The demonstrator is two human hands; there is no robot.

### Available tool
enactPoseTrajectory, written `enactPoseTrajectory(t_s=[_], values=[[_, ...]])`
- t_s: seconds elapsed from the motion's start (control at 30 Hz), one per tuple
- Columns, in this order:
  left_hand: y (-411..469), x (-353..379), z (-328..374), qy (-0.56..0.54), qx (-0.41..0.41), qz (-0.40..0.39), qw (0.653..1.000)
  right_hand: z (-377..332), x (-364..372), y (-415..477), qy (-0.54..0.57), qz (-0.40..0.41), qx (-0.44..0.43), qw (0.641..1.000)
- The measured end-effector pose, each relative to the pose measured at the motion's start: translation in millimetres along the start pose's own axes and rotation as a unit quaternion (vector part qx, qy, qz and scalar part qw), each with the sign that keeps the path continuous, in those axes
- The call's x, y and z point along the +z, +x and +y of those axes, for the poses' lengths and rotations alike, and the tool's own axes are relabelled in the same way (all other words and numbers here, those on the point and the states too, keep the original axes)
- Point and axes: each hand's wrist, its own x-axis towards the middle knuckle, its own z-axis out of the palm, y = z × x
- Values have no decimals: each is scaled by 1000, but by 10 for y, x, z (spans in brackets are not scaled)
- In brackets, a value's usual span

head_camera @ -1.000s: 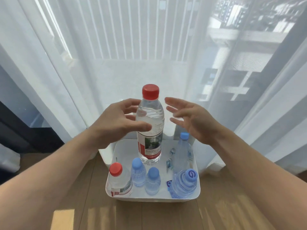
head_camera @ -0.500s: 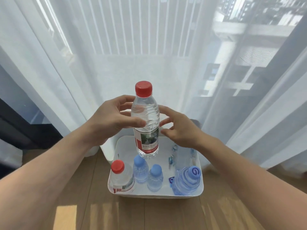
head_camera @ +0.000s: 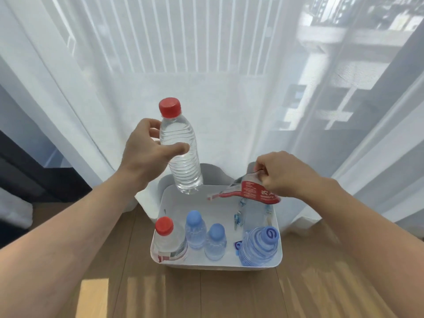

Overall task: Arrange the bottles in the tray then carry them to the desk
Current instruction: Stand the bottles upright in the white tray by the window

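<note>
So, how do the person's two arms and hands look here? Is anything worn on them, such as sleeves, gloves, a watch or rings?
Both arms are bare as far as the picture shows them; no sleeve edge comes into view. The left hand and the right hand wear no gloves. No watch or band shows on either wrist, and no ring on the visible fingers.

Home interior, sheer white curtains (head_camera: 229,65) over balcony railing (head_camera: 183,33), wooden floor (head_camera: 206,294), neighbouring buildings outside
</note>
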Motion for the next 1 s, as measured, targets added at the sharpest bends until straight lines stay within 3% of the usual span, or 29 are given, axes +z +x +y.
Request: enactPoseTrajectory(t_s=[0.1, 0.3, 0.5, 0.63, 0.73, 0.83, 1.0], values=[[10, 18, -59, 22, -6, 23, 999, 51, 66, -28, 2, -11, 51, 999], [-9, 166, -255, 16, -38, -29, 999, -68, 545, 25, 47, -25, 98, 994], [-21, 311, -524, 85, -16, -33, 996, -54, 876, 38, 1, -172, 139, 975], [18, 363, -716, 122, -29, -50, 991, -13, 836, 89, 15, -124, 132, 983], [26, 435, -868, 173, -59, -103, 978, -34, 807, 105, 95, -135, 102, 981], [50, 452, -964, 243, -89, -152, 954, -91, 805, 104, 213, -190, 78, 955], [88, 320, -892, 273, -131, -180, 936, -121, 816, 129, 248, -189, 68, 948]])
